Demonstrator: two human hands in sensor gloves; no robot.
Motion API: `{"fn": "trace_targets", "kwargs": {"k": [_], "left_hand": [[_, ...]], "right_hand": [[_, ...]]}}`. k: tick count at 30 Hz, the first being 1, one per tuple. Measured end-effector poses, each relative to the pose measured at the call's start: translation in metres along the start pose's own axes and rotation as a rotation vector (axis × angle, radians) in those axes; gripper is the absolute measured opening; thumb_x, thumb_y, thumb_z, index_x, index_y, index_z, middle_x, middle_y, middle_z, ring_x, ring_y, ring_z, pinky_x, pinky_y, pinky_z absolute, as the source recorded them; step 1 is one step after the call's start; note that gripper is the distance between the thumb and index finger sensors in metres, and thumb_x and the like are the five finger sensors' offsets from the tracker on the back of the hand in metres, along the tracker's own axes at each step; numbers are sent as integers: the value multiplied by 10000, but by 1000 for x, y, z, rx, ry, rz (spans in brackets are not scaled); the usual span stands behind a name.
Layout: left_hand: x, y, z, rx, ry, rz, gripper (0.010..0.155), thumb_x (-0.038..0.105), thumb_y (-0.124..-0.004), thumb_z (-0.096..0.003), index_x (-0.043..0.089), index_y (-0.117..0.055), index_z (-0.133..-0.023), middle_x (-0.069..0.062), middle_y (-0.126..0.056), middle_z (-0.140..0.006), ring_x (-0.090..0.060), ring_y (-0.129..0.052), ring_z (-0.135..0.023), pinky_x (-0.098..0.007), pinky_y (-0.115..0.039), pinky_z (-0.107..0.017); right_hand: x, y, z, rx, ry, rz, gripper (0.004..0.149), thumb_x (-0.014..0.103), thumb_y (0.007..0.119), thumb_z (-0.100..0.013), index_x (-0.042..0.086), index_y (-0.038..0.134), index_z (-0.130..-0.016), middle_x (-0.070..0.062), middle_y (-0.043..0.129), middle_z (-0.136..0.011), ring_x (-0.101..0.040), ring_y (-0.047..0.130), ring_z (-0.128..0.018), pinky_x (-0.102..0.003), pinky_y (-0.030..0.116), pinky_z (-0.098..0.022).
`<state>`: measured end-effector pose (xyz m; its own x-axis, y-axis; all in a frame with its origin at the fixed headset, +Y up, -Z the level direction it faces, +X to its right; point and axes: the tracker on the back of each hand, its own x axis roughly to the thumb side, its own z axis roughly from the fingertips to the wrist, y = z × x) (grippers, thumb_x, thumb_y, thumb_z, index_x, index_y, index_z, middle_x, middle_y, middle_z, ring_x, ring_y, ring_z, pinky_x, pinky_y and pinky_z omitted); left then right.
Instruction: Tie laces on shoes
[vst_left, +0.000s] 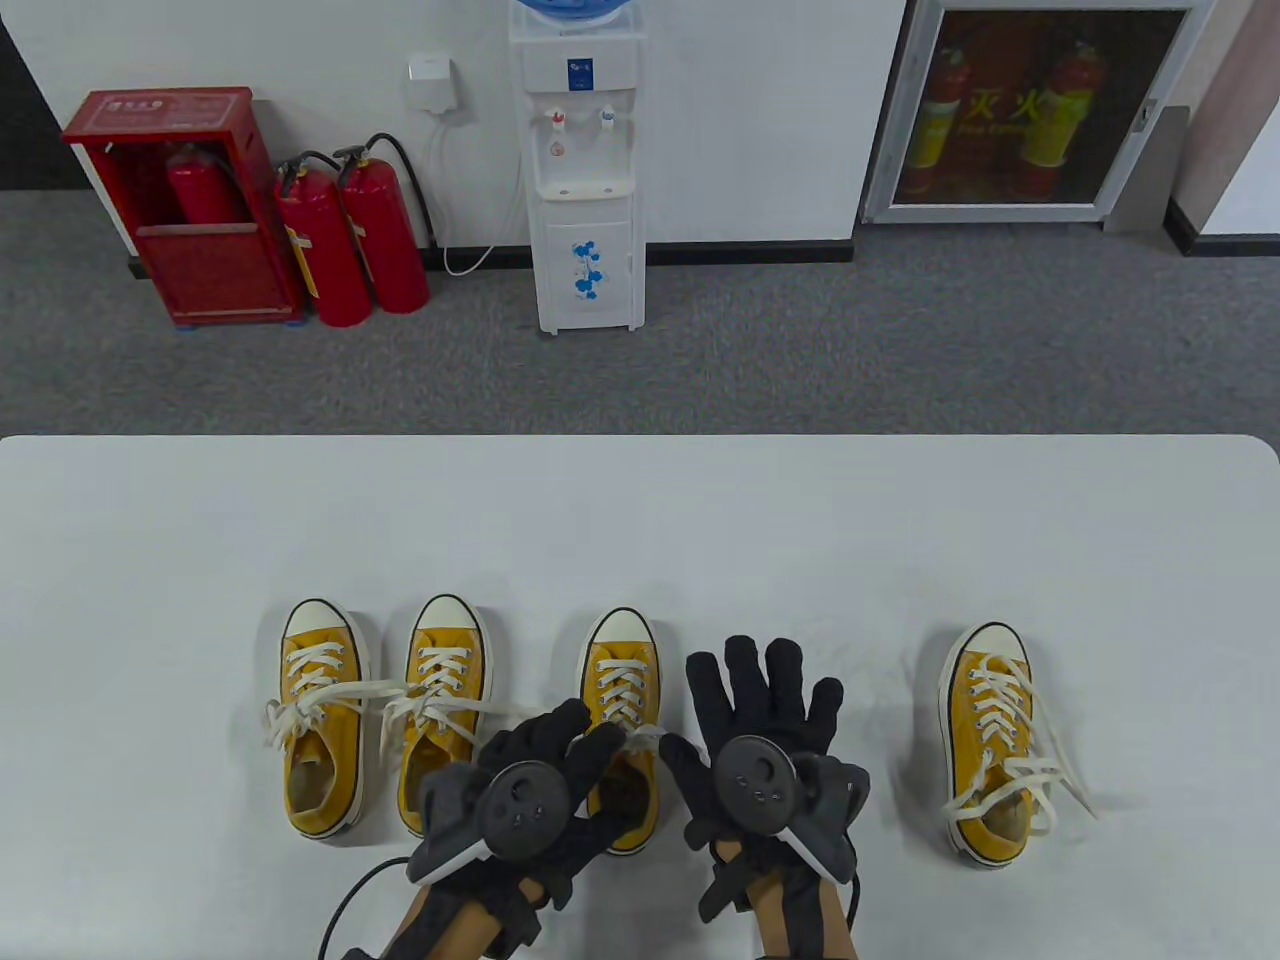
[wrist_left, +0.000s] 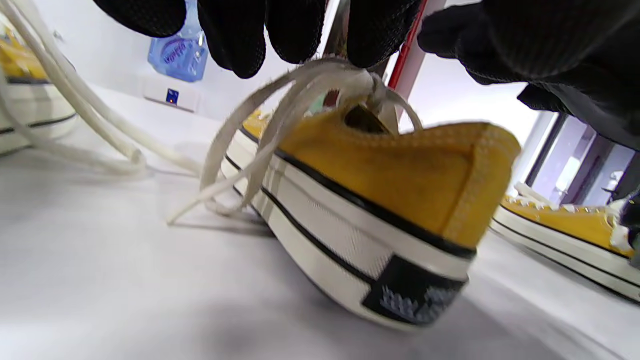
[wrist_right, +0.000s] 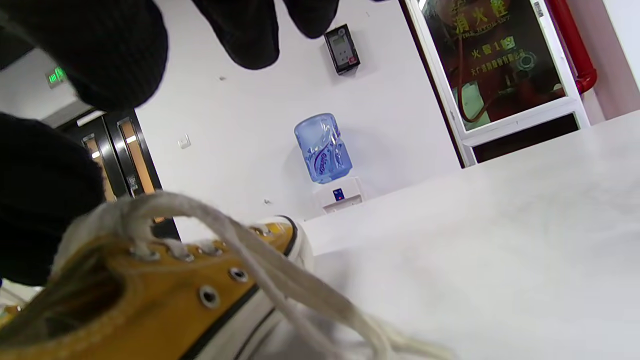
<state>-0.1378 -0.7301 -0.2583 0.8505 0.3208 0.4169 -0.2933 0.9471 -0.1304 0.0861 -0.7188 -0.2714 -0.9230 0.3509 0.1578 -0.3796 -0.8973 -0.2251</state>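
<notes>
Four yellow canvas shoes with white laces stand in a row on the white table (vst_left: 640, 520). My left hand (vst_left: 585, 735) hovers over the opening of the third shoe (vst_left: 620, 660), its fingers curled round that shoe's lace (vst_left: 643, 737). In the left wrist view my fingertips (wrist_left: 370, 45) sit on the gathered lace loops (wrist_left: 280, 115) above the shoe's heel (wrist_left: 400, 190). My right hand (vst_left: 760, 690) lies just right of this shoe, fingers spread and straight, thumb near the lace. The right wrist view shows the eyelet side of the shoe (wrist_right: 165, 305) and a lace loop (wrist_right: 270, 270).
Two shoes (vst_left: 320, 720) (vst_left: 445, 680) with bows and trailing laces stand to the left. A fourth shoe (vst_left: 990, 730) stands apart at the right, its laces spilling sideways. A glove cable (vst_left: 345, 900) hangs at the front edge. A water dispenser (vst_left: 585, 170) stands beyond the table.
</notes>
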Motion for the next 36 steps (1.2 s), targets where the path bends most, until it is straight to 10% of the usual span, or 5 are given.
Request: {"fn": "trace_targets", "kwargs": {"k": [22, 36], "left_hand": [[3, -23, -6, -192, 31, -154, 721, 740, -753, -405, 373, -706, -1024, -153, -419, -1232, -428, -712, -1018, -690, -578, -709], [1, -26, -10, -200, 36, -138, 639, 727, -772, -392, 381, -755, -929, -198, -723, -1068, -367, -922, -832, -649, -693, -657]], "right_hand": [[-18, 11, -3, 84, 94, -7, 791, 598, 764, -438, 265, 515, -1111, -23, 224, -1190, -456, 175, -1108, -758, 73, -659], [-19, 11, -3, 92, 108, -17, 776, 588, 761, -444, 253, 531, -1106, -33, 242, -1187, -462, 210, -1107, -761, 90, -660]]}}
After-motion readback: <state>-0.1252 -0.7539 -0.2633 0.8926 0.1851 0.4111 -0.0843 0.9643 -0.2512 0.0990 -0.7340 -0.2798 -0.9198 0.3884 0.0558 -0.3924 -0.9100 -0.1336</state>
